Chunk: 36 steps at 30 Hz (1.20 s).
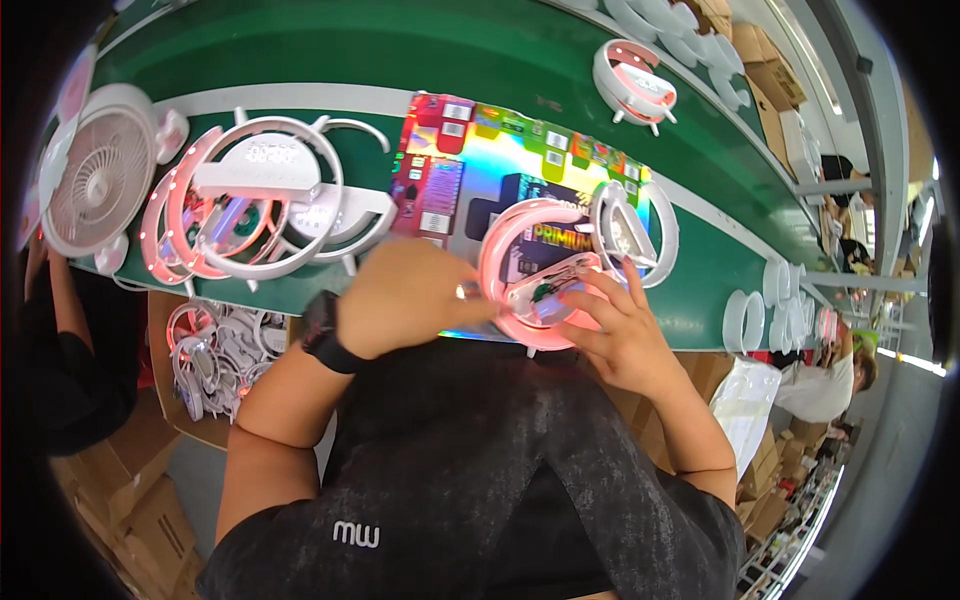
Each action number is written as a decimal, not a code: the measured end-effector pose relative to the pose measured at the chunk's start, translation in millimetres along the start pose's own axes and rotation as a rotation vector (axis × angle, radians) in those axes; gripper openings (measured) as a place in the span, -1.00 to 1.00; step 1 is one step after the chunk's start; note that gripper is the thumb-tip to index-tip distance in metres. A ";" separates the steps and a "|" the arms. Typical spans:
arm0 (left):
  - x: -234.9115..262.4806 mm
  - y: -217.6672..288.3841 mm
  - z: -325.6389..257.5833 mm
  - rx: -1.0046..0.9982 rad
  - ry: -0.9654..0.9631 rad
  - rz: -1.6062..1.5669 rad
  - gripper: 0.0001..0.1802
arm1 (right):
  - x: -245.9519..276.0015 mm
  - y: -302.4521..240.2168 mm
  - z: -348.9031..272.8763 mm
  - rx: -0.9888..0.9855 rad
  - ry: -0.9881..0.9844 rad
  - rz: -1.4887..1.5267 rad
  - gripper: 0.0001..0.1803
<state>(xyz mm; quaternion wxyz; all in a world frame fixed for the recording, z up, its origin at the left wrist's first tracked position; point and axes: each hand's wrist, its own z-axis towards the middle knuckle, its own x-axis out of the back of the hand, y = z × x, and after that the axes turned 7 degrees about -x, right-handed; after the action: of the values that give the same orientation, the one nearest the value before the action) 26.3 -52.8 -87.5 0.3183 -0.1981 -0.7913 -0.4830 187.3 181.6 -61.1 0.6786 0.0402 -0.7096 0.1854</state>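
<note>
A pink ring-shaped clock housing (487, 262), open-faced with a small circuit part (545, 290) in its lower section, stands over a colourful printed cardboard sheet (432, 185). My left hand (410, 297), wearing a ring and a black wristwatch, has its fingers closed on the housing's lower left rim. From the other side my right hand (625, 338) grips the lower right part, fingers bent over the inner section. A white ring part with a grey-white insert (627, 232) lies just beyond my right fingertips.
Several white and pink ring clocks (265, 190), one with a lit display, cluster at left beside a white fan (98, 180). Another round clock (635, 85) stands far right on the green belt (500, 60). White rings (743, 320) stand at right. A carton of ring parts (225, 350) sits below left.
</note>
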 end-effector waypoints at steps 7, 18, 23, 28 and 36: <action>-22.7 6.8 98.5 -0.253 0.618 -0.017 -0.42 | -47.1 0.6 -39.6 -0.716 0.447 0.421 -0.50; -57.1 19.9 104.2 -0.237 0.652 0.068 -0.70 | -79.9 15.1 -31.1 -0.892 0.511 0.888 -0.66; -55.4 23.8 98.5 -0.192 0.639 0.076 -0.69 | -93.4 14.2 -38.0 -0.879 0.562 1.005 -0.62; -63.9 19.9 99.6 -0.230 0.669 0.232 -0.63 | -87.6 2.9 -20.5 -0.915 0.674 1.004 -0.56; -48.7 22.3 115.0 -0.150 0.443 0.432 -0.60 | -95.9 32.1 -11.3 -0.861 0.631 0.788 -0.68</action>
<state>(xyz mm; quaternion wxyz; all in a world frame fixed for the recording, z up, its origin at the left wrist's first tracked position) 39.2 59.5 -145.2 0.5625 -0.2747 -0.6046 -0.4925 195.4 196.4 -161.5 0.6908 -0.5534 -0.4490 0.1226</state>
